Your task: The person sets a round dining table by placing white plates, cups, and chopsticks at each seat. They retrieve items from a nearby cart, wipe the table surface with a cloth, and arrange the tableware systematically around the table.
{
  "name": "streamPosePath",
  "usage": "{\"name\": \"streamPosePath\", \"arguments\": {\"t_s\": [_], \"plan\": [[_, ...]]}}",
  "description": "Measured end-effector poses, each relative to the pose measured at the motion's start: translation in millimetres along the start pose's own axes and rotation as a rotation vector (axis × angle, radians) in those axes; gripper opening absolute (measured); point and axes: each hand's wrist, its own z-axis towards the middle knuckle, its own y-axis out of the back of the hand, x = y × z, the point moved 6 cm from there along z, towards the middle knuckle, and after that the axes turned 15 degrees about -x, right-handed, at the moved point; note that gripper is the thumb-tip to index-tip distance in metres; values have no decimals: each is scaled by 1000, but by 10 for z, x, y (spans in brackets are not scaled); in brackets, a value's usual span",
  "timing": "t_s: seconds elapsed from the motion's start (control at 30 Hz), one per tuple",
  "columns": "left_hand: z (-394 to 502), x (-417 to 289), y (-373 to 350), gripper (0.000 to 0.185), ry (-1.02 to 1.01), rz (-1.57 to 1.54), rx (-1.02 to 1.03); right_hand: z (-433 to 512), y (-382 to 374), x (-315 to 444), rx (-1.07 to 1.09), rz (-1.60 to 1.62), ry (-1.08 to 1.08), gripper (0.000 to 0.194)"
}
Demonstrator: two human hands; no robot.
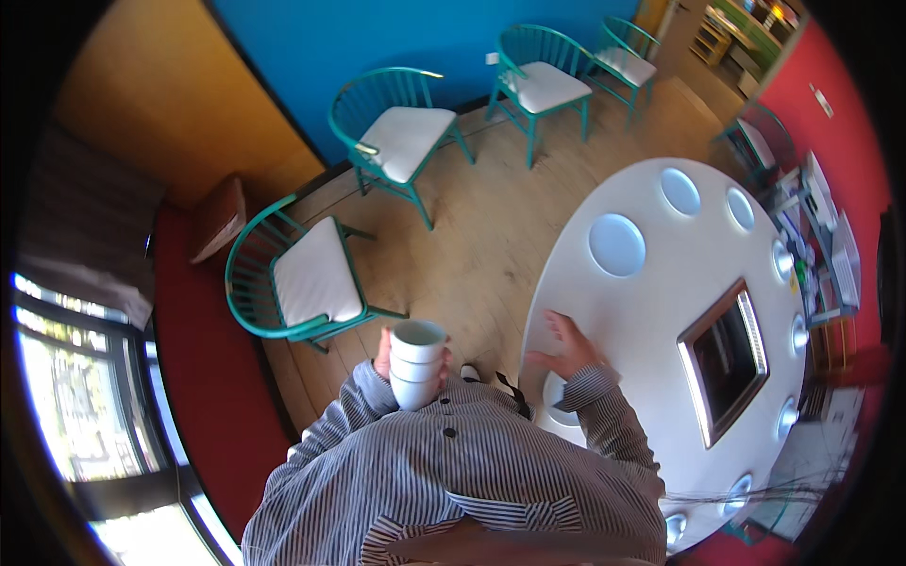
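Three white cups (416,364) are stacked one in another in front of my body. My left hand (383,353) is closed around them, with its thumb and fingers showing on opposite sides. Over the near edge of a white oval table (609,318), my right hand (572,348) holds nothing, its fingers apart and slightly blurred. Just below that hand lies a round white plate (561,409), partly covered by my striped sleeve. Farther along the table rest more round white plates, one at the near rim (617,245) and another beyond it (680,192).
A dark rectangular panel (725,361) with a shiny metal frame is set in the table's middle. Several green chairs with white seats (318,272) stand along the left and back. A red bench (205,368) runs below the window. Cluttered shelves (821,233) adjoin the red wall.
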Motion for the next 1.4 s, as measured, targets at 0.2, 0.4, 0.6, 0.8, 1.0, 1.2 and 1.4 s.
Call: {"name": "streamPosePath", "arguments": {"t_s": [0.2,0.4,0.6,0.8,1.0,1.2,1.4], "plan": [[1136,-239,41,90,138,339,210,460,-501,1142,110,686,133,87],[1697,-851,-57,89,284,569,212,1280,-530,884,-156,854,-26,81],[2129,-1806,-435,98,360,604,241,2265,-476,555,-166,1526,-279,58],[2544,-2505,-287,92,420,529,46,2288,683,-708,-647,-281,-620,83],[3256,-2758,-410,79,504,459,20,2249,1107,-1547,-150,-824,-1021,69],[4214,-3026,-345,78,493,271,-108,2357,1053,-2089,-188,-779,-1271,76],[5139,-3033,-776,77,534,256,-248,3267,1546,-1372,-400,-639,-746,93]]}}
